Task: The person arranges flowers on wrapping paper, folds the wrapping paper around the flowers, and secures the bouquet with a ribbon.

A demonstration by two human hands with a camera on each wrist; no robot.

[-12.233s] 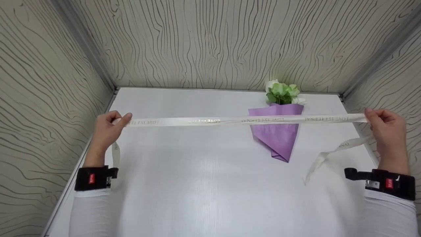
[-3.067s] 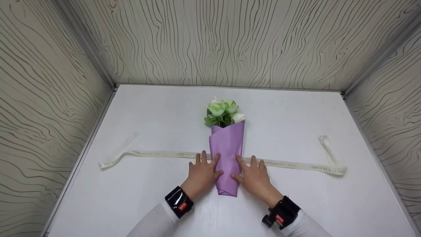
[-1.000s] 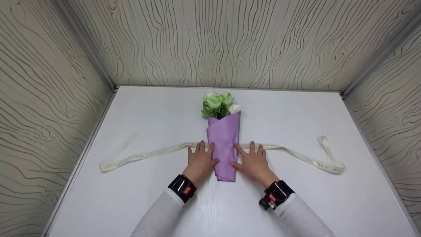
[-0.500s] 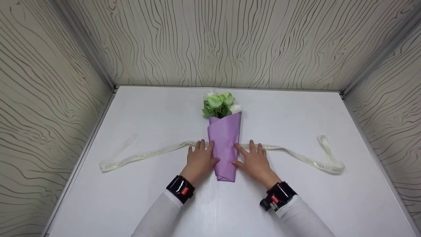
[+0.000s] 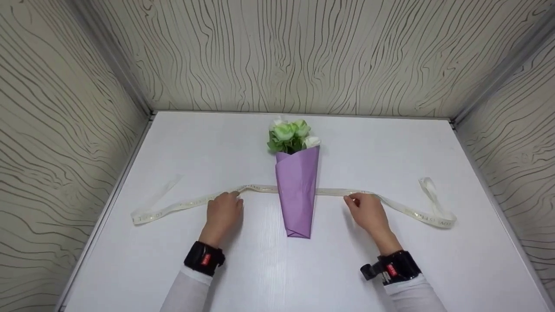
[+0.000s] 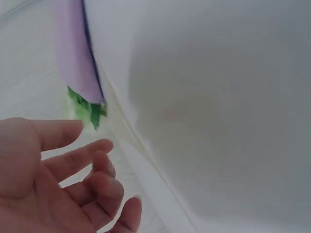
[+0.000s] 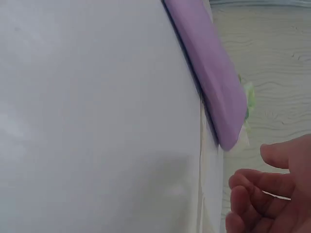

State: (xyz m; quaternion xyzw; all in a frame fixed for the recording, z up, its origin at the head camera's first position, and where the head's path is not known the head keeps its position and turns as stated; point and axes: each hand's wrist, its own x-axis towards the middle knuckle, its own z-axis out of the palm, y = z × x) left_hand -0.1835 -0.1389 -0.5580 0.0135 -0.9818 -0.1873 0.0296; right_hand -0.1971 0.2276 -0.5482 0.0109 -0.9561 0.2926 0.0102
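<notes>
A bouquet of white and pale green flowers [image 5: 286,132], wrapped in purple paper [image 5: 298,186], lies mid-table with its blooms toward the back wall. A cream ribbon [image 5: 336,191] with gold lettering passes crosswise beneath the wrapping and runs out to both sides. Left of the bouquet, my left hand [image 5: 223,212] is at the ribbon's near edge; the left wrist view shows its fingers loosely bent and thumb apart. My right hand [image 5: 368,212] is at the ribbon on the other side, with a gap between thumb and bent fingers in the right wrist view. Neither holds anything.
The white table [image 5: 277,277] is bounded by a wood-grain patterned back wall [image 5: 277,56] and matching side walls. Each ribbon end bends back on itself near a table side. Both wrists wear black straps with camera mounts.
Twelve seconds ago both hands held the ribbon stretched in the air. Later they pressed the bouquet, laid over the ribbon. Since half a second ago they have left the wrapping and moved outward.
</notes>
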